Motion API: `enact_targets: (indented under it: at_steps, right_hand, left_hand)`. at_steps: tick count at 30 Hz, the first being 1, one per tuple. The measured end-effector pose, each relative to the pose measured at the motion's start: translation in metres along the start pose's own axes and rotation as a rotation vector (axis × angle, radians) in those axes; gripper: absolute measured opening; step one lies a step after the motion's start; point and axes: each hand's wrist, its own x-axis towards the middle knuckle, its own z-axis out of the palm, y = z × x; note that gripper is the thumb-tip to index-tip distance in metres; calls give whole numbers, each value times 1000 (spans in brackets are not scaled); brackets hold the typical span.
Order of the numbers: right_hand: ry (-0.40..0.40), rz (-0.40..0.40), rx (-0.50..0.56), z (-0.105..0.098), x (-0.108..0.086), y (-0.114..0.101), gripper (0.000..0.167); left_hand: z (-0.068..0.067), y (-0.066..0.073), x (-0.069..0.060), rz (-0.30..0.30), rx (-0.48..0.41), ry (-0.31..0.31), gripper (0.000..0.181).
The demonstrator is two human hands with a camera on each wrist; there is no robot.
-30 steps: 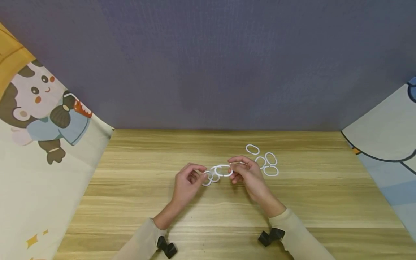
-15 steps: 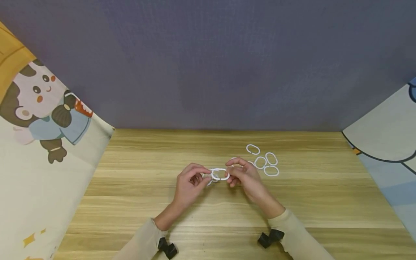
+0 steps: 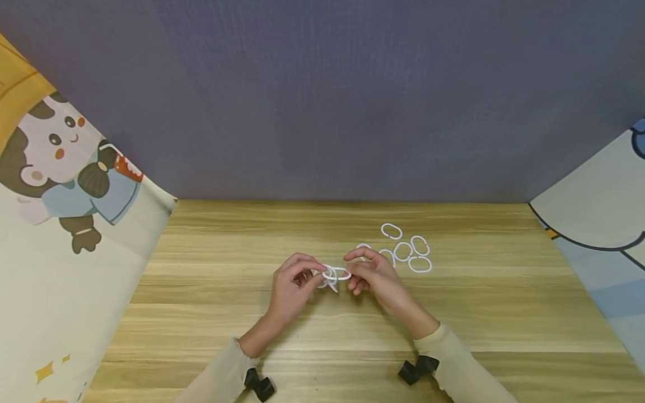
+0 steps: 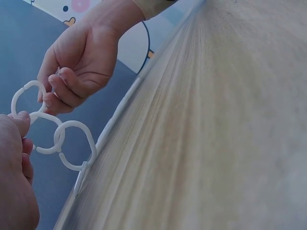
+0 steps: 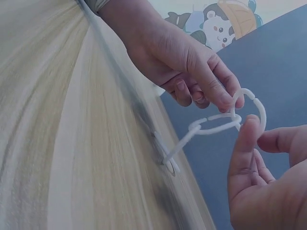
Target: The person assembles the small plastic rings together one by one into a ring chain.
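Above the wooden table, the left hand (image 3: 296, 282) pinches a white oval link where it meets another in a short chain. The right hand (image 3: 380, 280) pinches the far end of the upper link (image 3: 344, 274). In the left wrist view, the upper link (image 4: 13, 100) lies between both hands, and linked rings (image 4: 91, 139) hang below it. The right wrist view shows the left hand (image 5: 175, 55) at the joint of the upper link (image 5: 263, 112) and a lower link (image 5: 218, 129), with more links trailing down to the table.
Several loose white links, one of them a link (image 3: 391, 231) at the back, lie on the wooden table (image 3: 227, 235) behind and right of the right hand. A dark blue panel (image 3: 322, 112) stands along the back edge, with patterned panels on both sides.
The right hand has moved left and slightly nearer the body with the upper link, uncovering loose links behind it. The left hand has shifted slightly right, to the chain's joint.
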Motion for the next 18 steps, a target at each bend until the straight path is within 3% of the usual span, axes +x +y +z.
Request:
enact_targets:
  at_steps: [6, 18]
  right_hand:
    - [18, -22, -70, 0, -2, 0, 28]
    - [133, -63, -150, -10, -2, -2, 25]
  left_hand:
    - [-3, 1, -1, -36, -33, 20, 16]
    - [-8, 5, -2, -134, -55, 39, 13]
